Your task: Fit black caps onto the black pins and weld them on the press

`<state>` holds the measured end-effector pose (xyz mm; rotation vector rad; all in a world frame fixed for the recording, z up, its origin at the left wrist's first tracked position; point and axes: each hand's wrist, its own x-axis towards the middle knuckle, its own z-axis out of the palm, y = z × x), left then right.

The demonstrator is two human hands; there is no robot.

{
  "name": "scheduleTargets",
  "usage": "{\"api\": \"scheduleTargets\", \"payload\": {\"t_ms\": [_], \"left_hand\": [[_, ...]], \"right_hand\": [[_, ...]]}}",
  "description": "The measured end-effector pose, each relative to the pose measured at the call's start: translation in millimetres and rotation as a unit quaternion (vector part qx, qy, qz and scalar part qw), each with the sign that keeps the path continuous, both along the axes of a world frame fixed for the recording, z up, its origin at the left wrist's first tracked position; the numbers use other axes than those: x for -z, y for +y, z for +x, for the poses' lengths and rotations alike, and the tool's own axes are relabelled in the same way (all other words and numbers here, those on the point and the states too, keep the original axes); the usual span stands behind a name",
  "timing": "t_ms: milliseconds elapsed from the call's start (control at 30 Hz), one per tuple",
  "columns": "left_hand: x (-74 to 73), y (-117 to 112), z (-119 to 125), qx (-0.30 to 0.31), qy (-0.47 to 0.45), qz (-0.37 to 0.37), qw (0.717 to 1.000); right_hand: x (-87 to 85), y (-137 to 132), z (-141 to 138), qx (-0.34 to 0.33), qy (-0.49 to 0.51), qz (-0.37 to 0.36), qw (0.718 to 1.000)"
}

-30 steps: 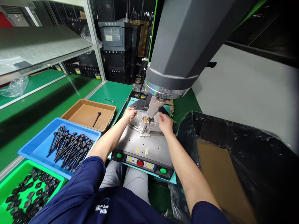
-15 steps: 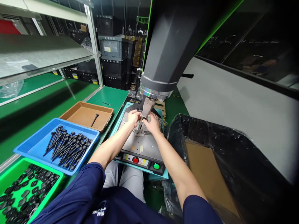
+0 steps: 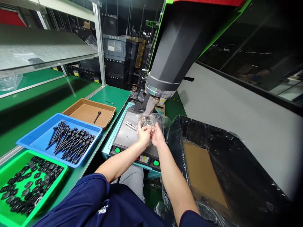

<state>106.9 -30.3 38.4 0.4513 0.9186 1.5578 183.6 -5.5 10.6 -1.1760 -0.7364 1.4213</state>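
Observation:
My left hand point(image 3: 144, 135) and my right hand point(image 3: 158, 136) meet above the metal plate of a bench press, just in front of its horn point(image 3: 150, 105). The left fingers are curled in and touch the right fingertips. Both thumbs point up. Anything pinched between them is hidden by the fingers. Behind the hands, a metal fixture point(image 3: 144, 119) sits under the horn tip, partly covered. A slotted metal bracket point(image 3: 130, 125) lies on the plate left of my left hand.
On the left bench stand a blue tray point(image 3: 35, 137) of black long-stemmed parts, a green bin point(image 3: 62, 176) of small black pieces and a brown tray point(image 3: 82, 112) with one stemmed part point(image 3: 97, 117). Green buttons point(image 3: 117, 150) line the press front. A black-lined box point(image 3: 203, 170) stands right.
Both hands have drawn back from the fixture under the horn, down toward me, and come together. The view has shifted slightly.

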Motion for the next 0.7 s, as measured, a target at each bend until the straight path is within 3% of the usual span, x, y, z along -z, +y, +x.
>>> {"api": "scheduleTargets", "payload": {"t_ms": [67,167,267,400,533,633,700], "left_hand": [[6.6,-16,6,0.018,0.018,0.03,0.999],[17.3,-31,3,0.067,0.06,0.058,0.994],[26.9,-26,-16,0.061,0.11,0.056,0.99],[25.7,13,-56,0.033,0.072,0.024,0.997],[12.7,58,-87,0.072,0.078,-0.014,0.994],[4.9,82,-98,0.123,0.108,-0.025,0.986],[1.6,94,-101,0.15,0.119,-0.029,0.981]], "right_hand": [[-4.2,-3,4,-0.007,0.057,-0.021,0.998],[-8.6,-8,14,0.041,0.095,-0.031,0.994],[-9.1,-18,25,0.052,0.097,-0.033,0.993],[-7.7,-35,40,0.028,0.078,-0.044,0.996],[-7.5,-47,46,0.009,0.057,-0.059,0.997],[-5.9,-48,48,-0.003,0.032,-0.067,0.997],[-4.7,-44,50,-0.001,0.066,-0.082,0.994]]}}
